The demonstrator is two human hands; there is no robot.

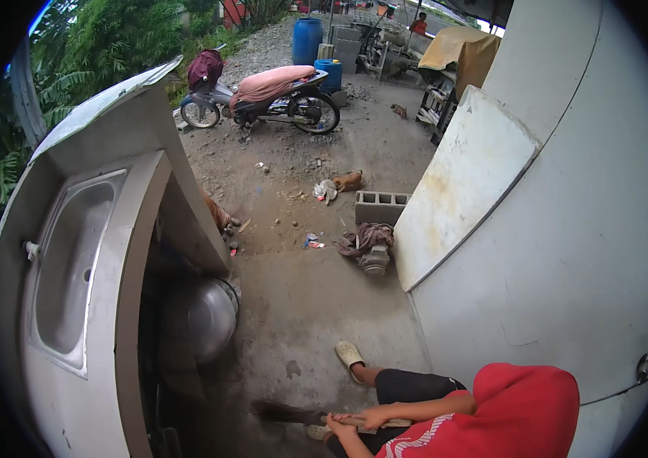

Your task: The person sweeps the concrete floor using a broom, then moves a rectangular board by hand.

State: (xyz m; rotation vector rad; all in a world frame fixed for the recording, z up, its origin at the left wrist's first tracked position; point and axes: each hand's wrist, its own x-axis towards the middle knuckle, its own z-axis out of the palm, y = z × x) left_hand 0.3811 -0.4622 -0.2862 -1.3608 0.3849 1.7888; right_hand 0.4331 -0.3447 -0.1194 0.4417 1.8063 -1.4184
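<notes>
A broom with dark bristles [284, 412] points leftward, low over the concrete floor. My left hand [336, 424] is closed round its pale handle [396, 423], close to the bristle end. Further back along the same handle, my right hand [374, 417] grips it as well. The bristles appear to be at or just above the floor; I cannot tell whether they touch. My red sleeve and shirt hide the handle's far end. Below my arms show dark shorts and a light-coloured clog [350, 359].
At left, a counter holds a metal sink [72, 263], with a large metal pot [212, 320] beneath. A white panel [465, 191] leans on the right wall. Ahead are a hollow block [382, 206], a cloth-draped motor [375, 259], a brown puppy [348, 181], litter and a motorcycle [278, 103].
</notes>
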